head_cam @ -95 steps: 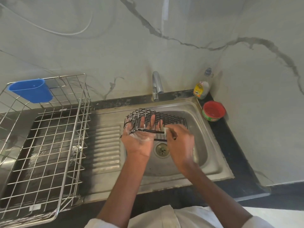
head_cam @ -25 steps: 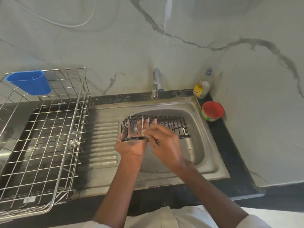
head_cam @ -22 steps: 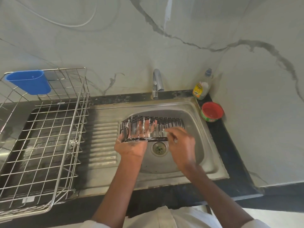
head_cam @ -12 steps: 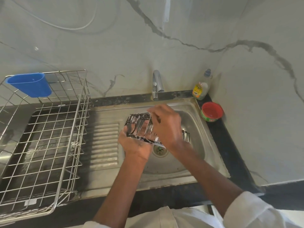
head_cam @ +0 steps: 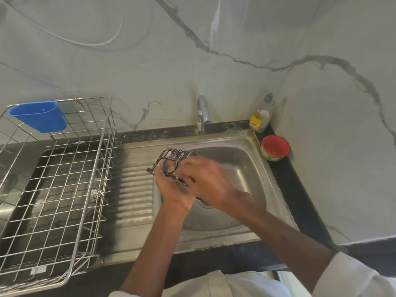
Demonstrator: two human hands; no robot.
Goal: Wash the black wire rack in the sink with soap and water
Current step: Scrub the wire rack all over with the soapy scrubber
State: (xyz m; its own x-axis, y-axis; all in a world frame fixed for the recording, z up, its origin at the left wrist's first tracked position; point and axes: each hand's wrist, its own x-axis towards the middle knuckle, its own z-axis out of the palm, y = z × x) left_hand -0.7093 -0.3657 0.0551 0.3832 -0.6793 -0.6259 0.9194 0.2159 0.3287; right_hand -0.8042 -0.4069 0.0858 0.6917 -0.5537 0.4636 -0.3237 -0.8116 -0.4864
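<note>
Left hand [head_cam: 171, 187] fingers curl around the black wire rack [head_cam: 174, 158] from beneath; right hand [head_cam: 205, 181], blurred, covers its right end, grip unclear.

Your left hand [head_cam: 171, 187] is sitting near the middle of the frame, palm turned up and fingers curling around the black wire rack [head_cam: 174, 156], with its forearm rising steeply from the bottom centre. Your right hand [head_cam: 205, 181] is lying just beside and partly over the left, back of the hand facing up and blurred, so its finger position is unclear. Its forearm is stretching in from the lower right, where a white sleeve [head_cam: 353, 277] is covering the upper arm.
</note>
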